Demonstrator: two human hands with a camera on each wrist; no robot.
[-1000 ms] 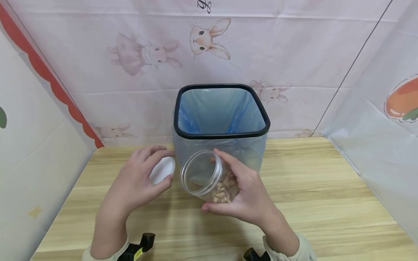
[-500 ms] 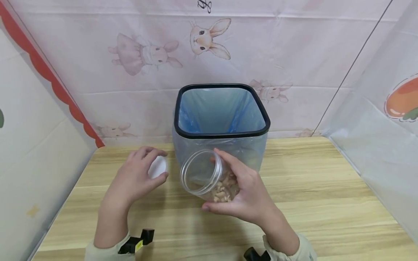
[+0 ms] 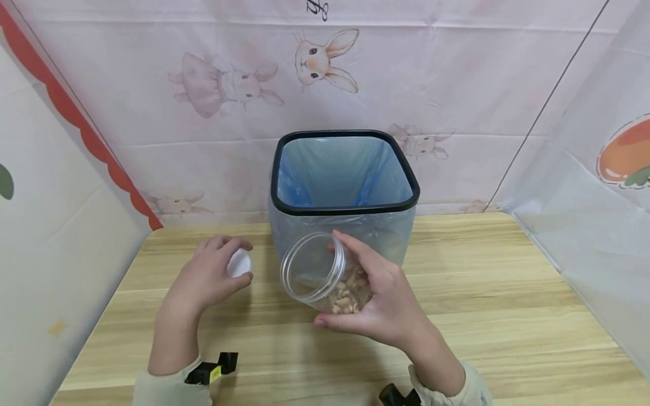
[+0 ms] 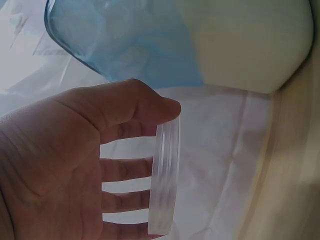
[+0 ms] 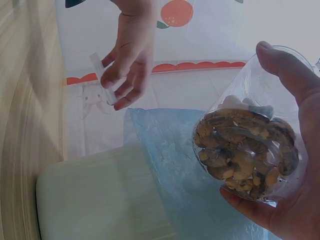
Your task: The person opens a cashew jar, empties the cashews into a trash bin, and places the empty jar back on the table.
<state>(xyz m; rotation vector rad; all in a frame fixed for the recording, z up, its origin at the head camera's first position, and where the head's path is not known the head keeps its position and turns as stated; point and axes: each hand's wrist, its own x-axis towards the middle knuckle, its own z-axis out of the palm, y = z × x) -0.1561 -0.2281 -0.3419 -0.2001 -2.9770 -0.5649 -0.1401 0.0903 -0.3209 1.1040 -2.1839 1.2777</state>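
My left hand [image 3: 203, 279] pinches a round white screw lid [image 3: 240, 263] by its rim, held on edge a little left of the bin. In the left wrist view the lid [image 4: 164, 180] shows its ridged side between thumb and fingers. My right hand [image 3: 386, 301] grips a clear plastic jar [image 3: 299, 293] round its body in front of the bin. The jar is tilted, its uncovered mouth facing left and toward me. Tan, curved nut pieces [image 5: 245, 150] that look like cashews lie in its lower part.
A translucent bin with a black rim [image 3: 345, 212] and a blue bag liner [image 3: 330, 175] stands at the back of the wooden table [image 3: 487, 304]. Behind it hangs a pink cloth [image 3: 228, 28] printed with rabbits; white cloth panels flank both sides.
My left hand has moved left with the lid, away from the jar's mouth. The right hand and the jar stay nearly where they were.
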